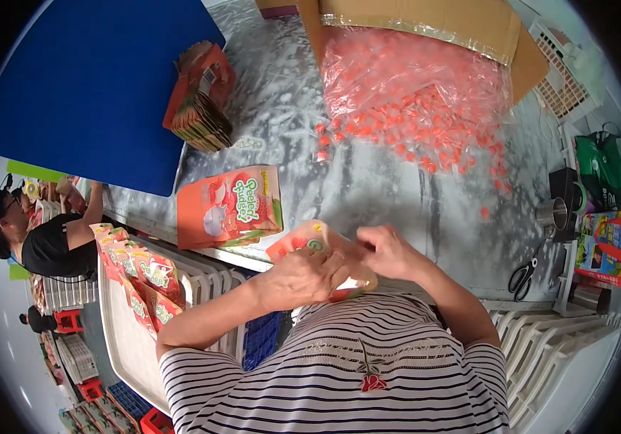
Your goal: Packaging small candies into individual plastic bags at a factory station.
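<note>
A red and pale pink stand-up pouch (pixel 300 237) is held close in front of my body at the table's near edge. My left hand (pixel 307 275) lies across its front with the fingers closed on it. At its right side, my right hand (pixel 390 252) has curled fingers gripping the pouch's edge; the fingertips are partly hidden. A second pouch (pixel 231 206), red with a white and green label, lies flat on the table just left of the one I hold.
A stack of pouches (pixel 202 101) stands beside a blue board (pixel 93 87). Small red wrapped candies (pixel 426 126) spill from a bag in a cardboard box (pixel 426 25). Scissors (pixel 522 278) and a metal cup (pixel 551 212) are rightward. A tray (pixel 119 318) holds pouches; a co-worker (pixel 53 242) is leftward.
</note>
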A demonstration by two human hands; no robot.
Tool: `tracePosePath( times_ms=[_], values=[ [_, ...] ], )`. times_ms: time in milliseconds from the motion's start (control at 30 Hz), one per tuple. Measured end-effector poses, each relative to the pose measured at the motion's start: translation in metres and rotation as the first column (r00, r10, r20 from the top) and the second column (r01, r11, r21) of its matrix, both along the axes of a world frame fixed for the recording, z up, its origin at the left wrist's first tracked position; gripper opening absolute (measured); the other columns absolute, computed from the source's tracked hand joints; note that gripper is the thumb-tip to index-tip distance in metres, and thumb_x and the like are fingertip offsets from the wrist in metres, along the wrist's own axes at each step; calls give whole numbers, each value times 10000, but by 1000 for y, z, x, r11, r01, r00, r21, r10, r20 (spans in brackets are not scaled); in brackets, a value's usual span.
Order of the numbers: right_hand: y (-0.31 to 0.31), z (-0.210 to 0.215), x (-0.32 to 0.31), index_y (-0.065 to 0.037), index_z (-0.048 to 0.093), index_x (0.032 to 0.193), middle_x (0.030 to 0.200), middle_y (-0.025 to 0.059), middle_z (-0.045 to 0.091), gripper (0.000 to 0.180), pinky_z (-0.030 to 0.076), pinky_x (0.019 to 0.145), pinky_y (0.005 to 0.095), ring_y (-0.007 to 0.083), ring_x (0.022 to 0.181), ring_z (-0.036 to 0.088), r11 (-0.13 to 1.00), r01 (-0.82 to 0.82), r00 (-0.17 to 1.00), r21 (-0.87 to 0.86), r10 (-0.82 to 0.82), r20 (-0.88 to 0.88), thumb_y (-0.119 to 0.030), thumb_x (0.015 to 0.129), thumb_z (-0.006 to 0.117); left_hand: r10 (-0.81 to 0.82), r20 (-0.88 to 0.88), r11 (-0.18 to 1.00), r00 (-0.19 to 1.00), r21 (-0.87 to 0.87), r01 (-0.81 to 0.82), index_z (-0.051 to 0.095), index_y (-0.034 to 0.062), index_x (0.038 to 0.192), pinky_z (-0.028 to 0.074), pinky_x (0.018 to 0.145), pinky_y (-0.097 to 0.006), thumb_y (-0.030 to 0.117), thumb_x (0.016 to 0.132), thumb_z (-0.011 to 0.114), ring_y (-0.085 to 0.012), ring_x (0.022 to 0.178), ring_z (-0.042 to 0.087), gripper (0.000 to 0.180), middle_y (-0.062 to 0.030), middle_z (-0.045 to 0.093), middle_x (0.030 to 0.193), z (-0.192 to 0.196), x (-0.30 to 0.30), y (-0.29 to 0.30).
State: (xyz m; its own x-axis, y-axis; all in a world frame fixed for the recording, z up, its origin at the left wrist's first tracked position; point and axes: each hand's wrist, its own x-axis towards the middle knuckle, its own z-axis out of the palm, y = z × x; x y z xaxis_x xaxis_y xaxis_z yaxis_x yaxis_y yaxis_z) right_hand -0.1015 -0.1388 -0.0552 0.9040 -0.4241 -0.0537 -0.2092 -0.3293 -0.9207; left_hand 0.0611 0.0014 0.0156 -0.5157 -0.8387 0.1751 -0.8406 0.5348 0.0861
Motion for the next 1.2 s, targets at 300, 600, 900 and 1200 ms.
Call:
tracePosePath(
  times_ms=[300, 600, 900, 1200],
  values=[
    [14, 1, -8, 26, 572, 781, 661, 183, 607, 155, 459, 537, 370, 272, 567, 609, 995, 58, 998, -87, -58, -3, -103, 800, 656, 57, 26, 971, 998, 229, -61, 593, 7, 954, 482, 497, -321, 137, 740, 641, -212, 647, 624, 256, -116, 591, 906, 2, -8, -16],
    [-23, -37, -9, 19, 632, 776, 629, 72, 600, 114, 442, 548, 294, 87, 607, 523, 987, 30, 978, 157, 3, -211, -92, 807, 629, -15, -169, 908, 985, 411, 85, 607, 31, 893, 498, 598, -384, 110, 730, 671, -294, 717, 616, 192, -87, 579, 809, -11, -19, -14],
    [-65, -29, 60, -1, 526, 1200, 1198, 191, 550, 550, 434, 906, 400, 312, 1084, 536, 948, 129, 992, -290, -119, 50, -347, 821, 721, 402, -372, 902, 836, 316, -293, 596, 9, 873, 493, 567, -390, 116, 836, 615, -292, 690, 616, 115, -110, 574, 853, -11, -11, -4],
    [-80, -80, 174, -65, 411, 1406, 1463, 245, 294, 787, 93, 1126, 590, 461, 1351, 214, 642, 117, 953, -758, -287, -96, -549, 823, 620, 444, -458, 895, 770, 255, -365, 622, 38, 846, 512, 568, -380, 118, 797, 703, -281, 654, 630, 124, -81, 611, 795, -21, -6, 1]
  ],
)
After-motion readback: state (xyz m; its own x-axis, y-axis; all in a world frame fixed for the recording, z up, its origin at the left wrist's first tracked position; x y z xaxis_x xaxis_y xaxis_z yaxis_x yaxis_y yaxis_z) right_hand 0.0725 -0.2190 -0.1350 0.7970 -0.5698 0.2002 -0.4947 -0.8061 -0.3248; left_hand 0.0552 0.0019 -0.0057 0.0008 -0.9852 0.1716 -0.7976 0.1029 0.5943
